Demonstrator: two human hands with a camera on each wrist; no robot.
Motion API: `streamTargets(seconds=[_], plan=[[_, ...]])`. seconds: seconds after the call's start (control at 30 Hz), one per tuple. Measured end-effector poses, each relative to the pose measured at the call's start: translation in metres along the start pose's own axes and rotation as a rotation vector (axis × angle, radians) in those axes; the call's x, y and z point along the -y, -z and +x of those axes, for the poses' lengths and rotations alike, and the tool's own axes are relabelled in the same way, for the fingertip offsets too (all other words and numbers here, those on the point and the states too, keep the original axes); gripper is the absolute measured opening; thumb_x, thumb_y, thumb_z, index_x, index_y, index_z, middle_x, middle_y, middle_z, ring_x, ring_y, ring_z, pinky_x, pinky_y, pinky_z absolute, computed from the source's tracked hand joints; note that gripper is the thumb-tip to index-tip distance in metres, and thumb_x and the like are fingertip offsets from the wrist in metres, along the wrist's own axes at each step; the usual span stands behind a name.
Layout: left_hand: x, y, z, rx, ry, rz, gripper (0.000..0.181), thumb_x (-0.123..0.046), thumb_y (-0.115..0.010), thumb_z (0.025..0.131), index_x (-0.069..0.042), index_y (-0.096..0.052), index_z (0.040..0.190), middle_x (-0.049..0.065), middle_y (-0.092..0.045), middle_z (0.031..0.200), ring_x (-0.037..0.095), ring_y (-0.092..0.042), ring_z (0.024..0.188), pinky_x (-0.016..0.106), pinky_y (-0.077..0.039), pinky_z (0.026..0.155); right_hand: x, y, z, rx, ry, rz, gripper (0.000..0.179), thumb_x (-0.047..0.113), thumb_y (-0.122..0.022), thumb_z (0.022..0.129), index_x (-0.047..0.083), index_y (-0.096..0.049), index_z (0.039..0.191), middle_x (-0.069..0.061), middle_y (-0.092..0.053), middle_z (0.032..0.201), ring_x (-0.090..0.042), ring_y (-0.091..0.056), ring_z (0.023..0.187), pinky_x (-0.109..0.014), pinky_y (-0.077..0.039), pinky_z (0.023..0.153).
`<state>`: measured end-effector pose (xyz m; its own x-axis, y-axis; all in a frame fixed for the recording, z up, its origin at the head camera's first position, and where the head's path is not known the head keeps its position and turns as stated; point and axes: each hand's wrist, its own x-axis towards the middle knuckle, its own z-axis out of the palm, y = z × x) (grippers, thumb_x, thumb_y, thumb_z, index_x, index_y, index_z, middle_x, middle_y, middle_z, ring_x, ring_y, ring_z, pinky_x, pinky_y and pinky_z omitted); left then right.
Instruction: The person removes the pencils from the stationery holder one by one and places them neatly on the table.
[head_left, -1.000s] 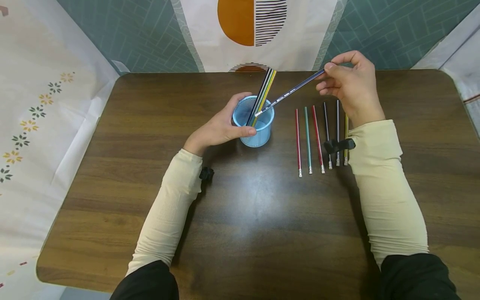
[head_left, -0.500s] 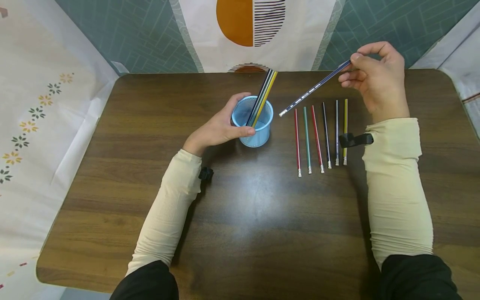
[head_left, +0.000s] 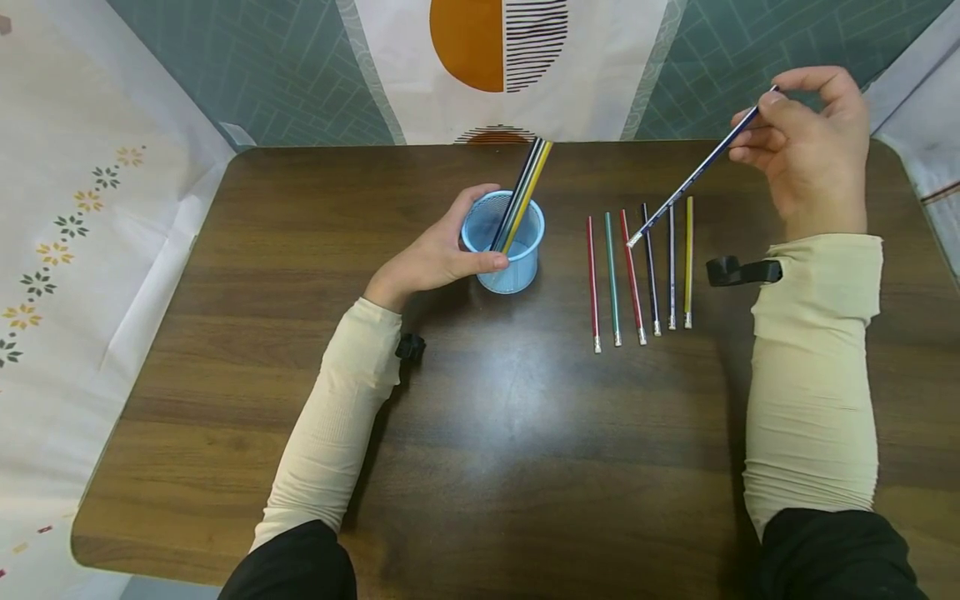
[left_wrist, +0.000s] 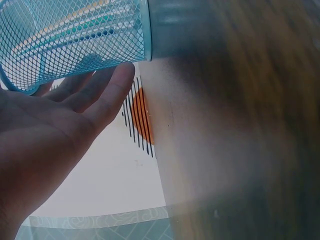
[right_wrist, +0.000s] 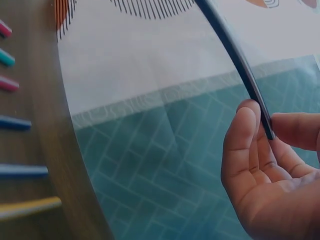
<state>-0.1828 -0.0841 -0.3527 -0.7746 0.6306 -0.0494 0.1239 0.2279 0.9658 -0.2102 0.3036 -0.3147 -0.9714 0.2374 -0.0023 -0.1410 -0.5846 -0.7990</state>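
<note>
My left hand (head_left: 435, 254) grips a light-blue mesh pencil cup (head_left: 516, 275), thumb on the near side and fingers behind it. Several pencils (head_left: 528, 183), dark, silvery and yellow, lean to the right inside; the left wrist view shows them through the mesh (left_wrist: 95, 47). At the upper right, my right hand (head_left: 813, 154) pinches a dark-blue patterned pencil (head_left: 701, 169) near its upper end. Its white-tipped lower end slants down-left, over the row on the table. That row holds a red pencil (head_left: 593, 287), a green one (head_left: 613, 283), another red, two dark or bluish ones and a yellow one (head_left: 688, 267).
The brown wooden table (head_left: 525, 467) ends behind the cup at its far edge. A white cloth with an orange half circle (head_left: 467, 42) hangs beyond, between teal patterned sheets (head_left: 292, 75). Black wrist mounts sit on both sleeves.
My right hand has moved right with the blue pencil, taking its lower end from over the cup to above the row. The left hand and cup stay put.
</note>
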Motion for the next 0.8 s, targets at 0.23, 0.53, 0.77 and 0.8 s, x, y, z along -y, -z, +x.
streamTargets(seconds=[0.23, 0.53, 0.77, 0.8], plan=[[0.001, 0.0, 0.0, 0.001, 0.001, -0.004, 0.087, -0.008, -0.074, 0.089, -0.006, -0.018, 0.155, 0.018, -0.04, 0.141, 0.031, -0.042, 0.127, 0.045, -0.045, 0.1, 0.008, 0.009, 0.002, -0.085, 0.008, -0.055, 0.021, -0.015, -0.062, 0.092, -0.001, -0.059, 0.106, -0.025, -0.064, 0.074, -0.031, -0.062, 0.054, -0.034, -0.053, 0.046], [0.0, 0.0, 0.0, 0.003, 0.004, 0.004, 0.087, -0.008, -0.074, 0.089, -0.006, -0.017, 0.155, 0.018, -0.039, 0.142, 0.032, -0.041, 0.127, 0.046, -0.045, 0.1, 0.012, 0.017, 0.006, -0.17, 0.019, -0.127, 0.018, -0.017, -0.059, 0.092, -0.001, -0.06, 0.101, -0.022, -0.064, 0.075, -0.028, -0.065, 0.052, -0.031, -0.051, 0.042], [-0.001, 0.001, 0.0, 0.006, 0.003, 0.009, 0.087, -0.009, -0.074, 0.089, -0.006, -0.017, 0.155, 0.019, -0.038, 0.143, 0.033, -0.04, 0.128, 0.046, -0.045, 0.1, 0.015, 0.022, 0.005, -0.21, 0.033, -0.294, 0.017, -0.012, -0.058, 0.095, 0.002, -0.062, 0.101, -0.016, -0.066, 0.075, -0.022, -0.065, 0.055, -0.026, -0.051, 0.044], [-0.001, 0.001, 0.0, 0.006, 0.002, 0.008, 0.087, -0.008, -0.074, 0.089, -0.006, -0.017, 0.155, 0.019, -0.038, 0.143, 0.033, -0.04, 0.128, 0.046, -0.045, 0.1, 0.015, 0.022, 0.005, -0.21, 0.034, -0.324, 0.017, -0.011, -0.058, 0.095, 0.003, -0.063, 0.102, -0.016, -0.067, 0.075, -0.021, -0.065, 0.056, -0.025, -0.051, 0.045]])
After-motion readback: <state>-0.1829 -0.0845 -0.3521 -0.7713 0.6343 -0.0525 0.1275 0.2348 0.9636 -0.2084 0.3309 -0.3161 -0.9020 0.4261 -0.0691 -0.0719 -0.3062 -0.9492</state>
